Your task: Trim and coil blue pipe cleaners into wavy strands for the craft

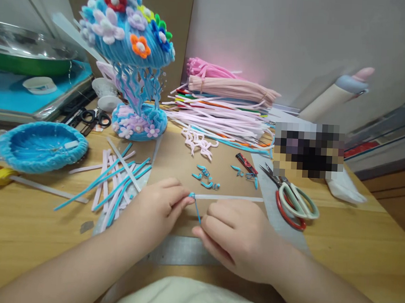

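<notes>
I'm getting fairly bright, even light over the wooden table (363, 243), with soft shadows, pink-tinged glow on the wall (249, 27) beyond its far edge, glare inside the shiny bowl (25, 40) by its far left corner, blocky pixelation near its far right corner, and stretched, softened margins.

Two hands (159, 204) (236, 235) are holding one blue strip (197, 212), while one flowered figure (126, 48), two tied bundles (212, 69) (230, 87) and one blue bowl-shaped piece (39, 160) are sharing one table (349, 238).
</notes>
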A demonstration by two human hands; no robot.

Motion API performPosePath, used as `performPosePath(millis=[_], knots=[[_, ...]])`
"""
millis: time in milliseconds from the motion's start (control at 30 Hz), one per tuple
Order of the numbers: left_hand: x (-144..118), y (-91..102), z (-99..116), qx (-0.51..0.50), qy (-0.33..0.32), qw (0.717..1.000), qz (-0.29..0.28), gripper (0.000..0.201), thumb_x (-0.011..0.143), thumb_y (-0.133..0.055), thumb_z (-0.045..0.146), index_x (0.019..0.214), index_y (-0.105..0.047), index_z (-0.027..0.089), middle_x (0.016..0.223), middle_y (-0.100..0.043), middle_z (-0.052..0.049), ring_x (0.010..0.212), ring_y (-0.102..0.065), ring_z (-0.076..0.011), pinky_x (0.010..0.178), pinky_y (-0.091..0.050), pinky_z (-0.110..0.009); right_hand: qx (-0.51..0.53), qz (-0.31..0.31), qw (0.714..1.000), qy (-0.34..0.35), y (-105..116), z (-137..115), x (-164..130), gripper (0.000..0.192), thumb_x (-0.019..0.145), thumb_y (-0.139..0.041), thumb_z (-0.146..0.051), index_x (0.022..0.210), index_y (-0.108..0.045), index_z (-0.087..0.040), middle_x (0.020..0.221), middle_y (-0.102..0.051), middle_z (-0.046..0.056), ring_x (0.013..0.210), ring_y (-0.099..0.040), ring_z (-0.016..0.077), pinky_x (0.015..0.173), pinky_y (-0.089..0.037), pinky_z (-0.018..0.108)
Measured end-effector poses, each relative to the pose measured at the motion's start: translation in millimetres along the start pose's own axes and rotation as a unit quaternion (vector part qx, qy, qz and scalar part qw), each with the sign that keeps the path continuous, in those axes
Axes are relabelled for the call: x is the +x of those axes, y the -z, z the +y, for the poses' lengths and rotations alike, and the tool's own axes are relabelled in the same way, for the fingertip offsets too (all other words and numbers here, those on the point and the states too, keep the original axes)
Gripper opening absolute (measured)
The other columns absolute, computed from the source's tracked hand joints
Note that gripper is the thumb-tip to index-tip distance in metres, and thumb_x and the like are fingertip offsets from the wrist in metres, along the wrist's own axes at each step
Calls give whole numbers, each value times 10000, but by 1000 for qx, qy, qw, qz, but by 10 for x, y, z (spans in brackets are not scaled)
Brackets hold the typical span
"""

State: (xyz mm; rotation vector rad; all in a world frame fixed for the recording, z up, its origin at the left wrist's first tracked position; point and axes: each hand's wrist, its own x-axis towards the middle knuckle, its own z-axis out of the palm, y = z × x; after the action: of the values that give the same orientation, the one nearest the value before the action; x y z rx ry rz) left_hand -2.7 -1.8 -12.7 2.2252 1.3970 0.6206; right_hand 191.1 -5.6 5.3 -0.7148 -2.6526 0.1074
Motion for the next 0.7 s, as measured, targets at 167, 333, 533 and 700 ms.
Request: performPosePath(millis=[167, 333, 533, 700], knots=[[-44, 34, 18, 123, -128, 979, -104, 188, 913, -459, 194, 789, -599, 173, 735, -516, 0, 656, -478, -145, 563, -292, -289, 38, -10, 998, -38, 134, 160, -28, 298, 936, -460, -274, 691, -583, -157, 616, -484, 1, 561, -389, 121, 527, -230, 281], [-32, 141, 40, 7, -192, 974, -119, 208, 934, -440, 226, 885, -630, 158, 762, -560, -17, 695, -513, -137, 596, -338, -269, 195, -43, 975, -99, 151, 473, -8, 309, 942, -459, -327, 722, -600, -161, 639, -534, 0, 608, -485, 106, 570, -319, 225], [-5, 183, 60, -205, -133, 964, -106, 183, 902, -513, 219, 844, -670, 144, 730, -580, -19, 674, -550, -107, 614, -395, -214, 297, -6, 947, -119, -14, 522, 27, 323, 936, -465, -353, 696, -574, -165, 640, -516, -18, 600, -475, 95, 572, -353, 208], [13, 149, 121, -337, -66, 933, -113, 182, 863, -565, 202, 724, -667, 147, 680, -579, -8, 664, -546, -114, 619, -414, -209, 299, 30, 948, -108, -162, 365, 40, 379, 951, -414, -389, 689, -568, -162, 624, -486, -16, 592, -464, 95, 554, -351, 207]])
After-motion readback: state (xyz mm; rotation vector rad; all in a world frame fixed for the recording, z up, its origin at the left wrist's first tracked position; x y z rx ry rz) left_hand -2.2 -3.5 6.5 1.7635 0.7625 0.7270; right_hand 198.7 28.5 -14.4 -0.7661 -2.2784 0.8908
